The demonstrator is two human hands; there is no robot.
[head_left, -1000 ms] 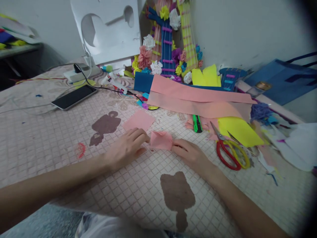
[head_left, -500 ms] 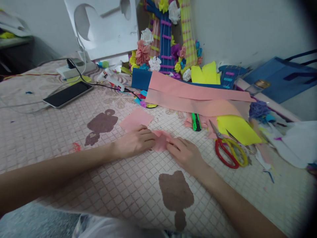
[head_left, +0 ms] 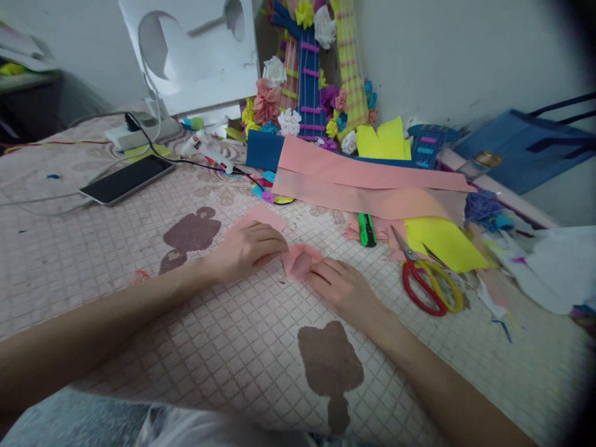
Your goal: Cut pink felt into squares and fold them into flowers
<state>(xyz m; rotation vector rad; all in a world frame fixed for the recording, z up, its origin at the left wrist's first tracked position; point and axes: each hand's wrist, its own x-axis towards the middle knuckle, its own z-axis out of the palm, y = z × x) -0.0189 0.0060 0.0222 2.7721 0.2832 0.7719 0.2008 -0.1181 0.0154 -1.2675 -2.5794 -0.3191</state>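
Observation:
A small piece of pink crepe paper (head_left: 299,261), its edges curled up, is between my two hands just above the patterned tablecloth. My left hand (head_left: 249,251) pinches its left edge, fingers bent and the thumb mostly hidden beneath. From the right, the closed fingers of my right hand (head_left: 342,285) hold the lower right edge. A flat pink paper square (head_left: 263,216) lies behind my left hand, which partly covers it.
To the right lie red-and-yellow-handled scissors (head_left: 426,282), a green box cutter (head_left: 367,230) and yellow paper (head_left: 444,242). Long pink strips (head_left: 372,171) stretch across the back. A phone (head_left: 128,179) and a corded glue gun (head_left: 209,152) are on the left. Decorated paper guitars (head_left: 310,87) stand behind.
My left hand has shifted slightly left and up, covering more of the flat square. The held paper now stands more cupped, and my right fingers have moved a little left.

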